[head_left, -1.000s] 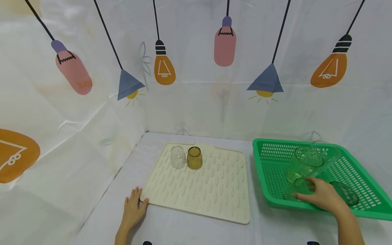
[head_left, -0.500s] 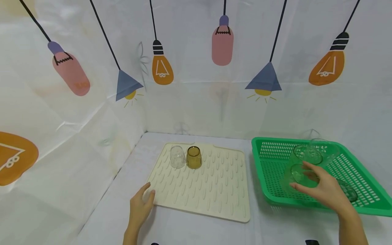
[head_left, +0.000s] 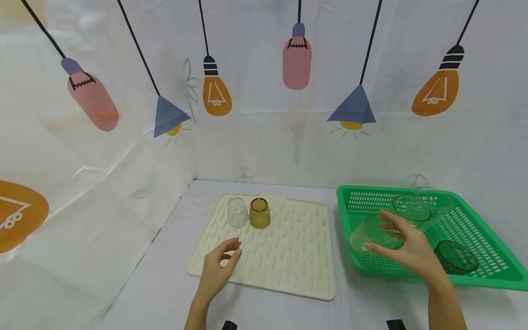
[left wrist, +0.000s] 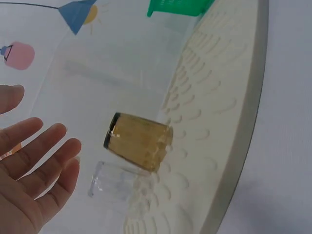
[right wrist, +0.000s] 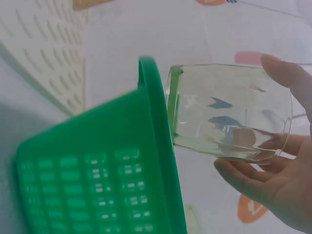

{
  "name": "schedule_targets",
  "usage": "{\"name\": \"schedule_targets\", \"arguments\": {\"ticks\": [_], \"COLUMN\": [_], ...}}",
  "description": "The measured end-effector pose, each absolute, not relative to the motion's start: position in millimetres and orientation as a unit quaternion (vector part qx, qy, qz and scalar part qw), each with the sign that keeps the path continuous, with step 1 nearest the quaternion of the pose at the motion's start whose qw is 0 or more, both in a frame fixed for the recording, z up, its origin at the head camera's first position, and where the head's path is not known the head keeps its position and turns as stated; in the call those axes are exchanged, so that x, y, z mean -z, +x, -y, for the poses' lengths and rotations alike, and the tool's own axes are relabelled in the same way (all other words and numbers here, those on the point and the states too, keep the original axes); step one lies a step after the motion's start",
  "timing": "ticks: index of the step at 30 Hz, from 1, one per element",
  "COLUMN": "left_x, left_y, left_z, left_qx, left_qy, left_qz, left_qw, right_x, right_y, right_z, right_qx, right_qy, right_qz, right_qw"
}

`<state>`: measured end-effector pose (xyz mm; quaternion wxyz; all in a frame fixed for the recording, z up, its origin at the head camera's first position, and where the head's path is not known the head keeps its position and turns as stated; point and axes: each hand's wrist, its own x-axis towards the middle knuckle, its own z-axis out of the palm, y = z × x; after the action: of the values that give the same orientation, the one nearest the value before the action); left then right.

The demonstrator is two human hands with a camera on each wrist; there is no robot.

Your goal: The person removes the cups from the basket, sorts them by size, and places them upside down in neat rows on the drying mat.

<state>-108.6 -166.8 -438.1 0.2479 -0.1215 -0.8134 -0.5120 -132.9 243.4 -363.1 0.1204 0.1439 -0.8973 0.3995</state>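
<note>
My right hand (head_left: 412, 250) grips a clear drinking glass (right wrist: 229, 109) near its mouth, thumb on one side and fingers on the other. In the right wrist view the thick base of that glass is level with the rim of the green plastic basket (right wrist: 156, 112). My left hand (head_left: 216, 270) hovers over the front edge of the cream drying mat (head_left: 288, 256), fingers loosely bent and holding nothing. Towards the back of the mat, a clear glass (head_left: 237, 213) and an amber glass (head_left: 260, 215) stand side by side, touching or nearly so.
In the basket are a dark green glass bowl or cup (head_left: 455, 257) at the front right and two larger clear vessels (head_left: 439, 204) behind, partly overlapping. A white patterned sheet (head_left: 264, 146) hangs at the back and left.
My right hand has lifted the clear glass from the basket floor and moved left with it. My left hand has left the mat's front-left corner and moved right, above the mat's front edge.
</note>
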Motion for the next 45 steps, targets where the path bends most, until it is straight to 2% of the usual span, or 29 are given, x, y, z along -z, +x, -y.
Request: {"name": "schedule_targets", "arguments": {"ticks": [9, 16, 24, 38, 45], "left_x": [398.7, 410.6, 406.0, 396.3, 395.2], "left_y": [-104.2, -123.1, -133.6, -139.5, -140.2], "left_z": [122.5, 99.8, 80.3, 65.7, 65.4], "left_qx": [0.539, 0.553, 0.566, 0.551, 0.554], "left_qy": [-0.184, -0.235, -0.278, -0.305, -0.294], "left_qz": [0.796, 0.781, 0.762, 0.770, 0.773], "left_qw": [0.207, 0.172, 0.148, 0.102, 0.094], "right_x": [366.1, 368.3, 365.0, 360.6, 361.7], "right_y": [-138.3, -145.2, -148.7, -151.3, -153.8], "right_z": [-209.2, -187.5, -164.8, -142.3, -135.6], "right_qx": [-0.422, -0.433, -0.430, -0.423, -0.420], "right_qy": [0.203, 0.262, 0.304, 0.330, 0.342], "right_qz": [0.875, 0.851, 0.837, 0.838, 0.834], "right_qw": [0.124, 0.140, 0.148, 0.104, 0.105]}}
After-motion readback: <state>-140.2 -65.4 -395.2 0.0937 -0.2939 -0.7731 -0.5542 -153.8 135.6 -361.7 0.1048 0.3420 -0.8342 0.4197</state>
